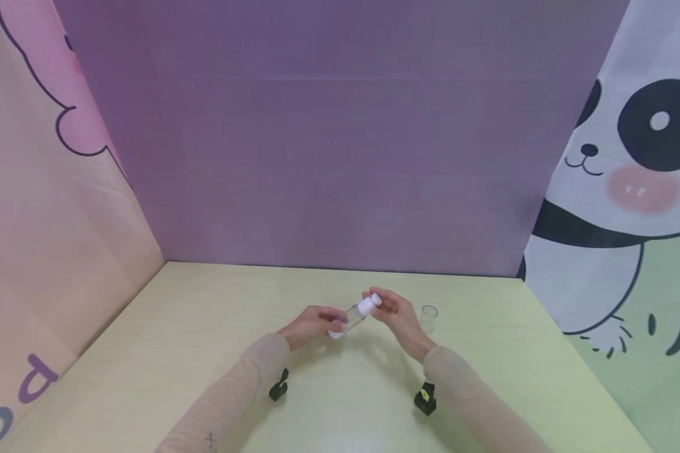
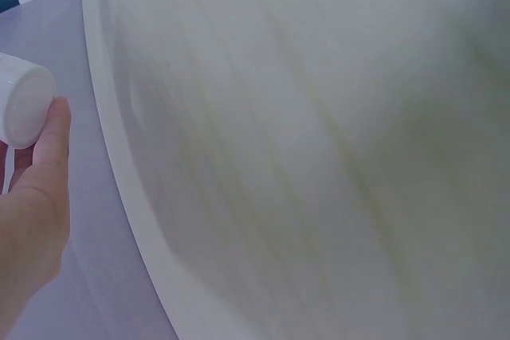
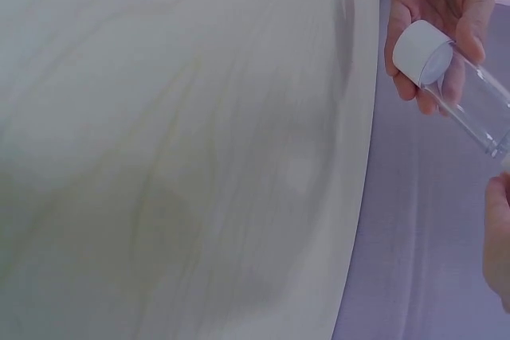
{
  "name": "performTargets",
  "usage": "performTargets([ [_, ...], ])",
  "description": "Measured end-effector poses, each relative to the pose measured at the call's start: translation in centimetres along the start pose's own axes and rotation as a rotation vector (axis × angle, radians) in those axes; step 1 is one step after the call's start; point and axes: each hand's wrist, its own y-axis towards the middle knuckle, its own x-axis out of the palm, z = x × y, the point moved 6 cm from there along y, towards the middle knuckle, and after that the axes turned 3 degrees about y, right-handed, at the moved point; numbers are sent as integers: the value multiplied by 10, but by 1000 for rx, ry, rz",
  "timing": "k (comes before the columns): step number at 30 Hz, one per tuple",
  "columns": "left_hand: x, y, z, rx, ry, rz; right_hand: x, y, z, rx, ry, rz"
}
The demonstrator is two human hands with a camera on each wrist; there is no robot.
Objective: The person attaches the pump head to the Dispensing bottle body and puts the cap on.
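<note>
A clear pump bottle [image 1: 354,316] with a white base and a white pump top [image 1: 367,305] is held tilted above the table, its top up and to the right. My left hand [image 1: 314,323] grips it low down, thumb and fingers around the base end; the white base [image 3: 418,52] rests among those fingers in the right wrist view. At the other end my right hand [image 1: 400,316] pinches the white top with its fingertips. The left wrist view shows the base's flat underside [image 2: 32,107], fingers against it.
A clear cylindrical cap [image 1: 428,319] stands on the pale wooden table [image 1: 204,314], just right of my right hand. Behind rises a purple backdrop [image 1: 328,157]. Printed panels flank the table, a panda [image 1: 646,182] on the right one. Dark wrist mounts hang beneath both sleeves.
</note>
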Motion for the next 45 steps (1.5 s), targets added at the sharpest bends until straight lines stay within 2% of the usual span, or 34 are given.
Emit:
performTargets([
  [23, 2, -6, 3, 11, -5, 11, -1, -1, 3, 27, 23, 65],
  [29, 1, -5, 4, 17, -9, 13, -3, -1, 4, 47, 0, 110],
  [45, 3, -4, 5, 48, -17, -4, -5, -1, 6, 66, -74, 162],
])
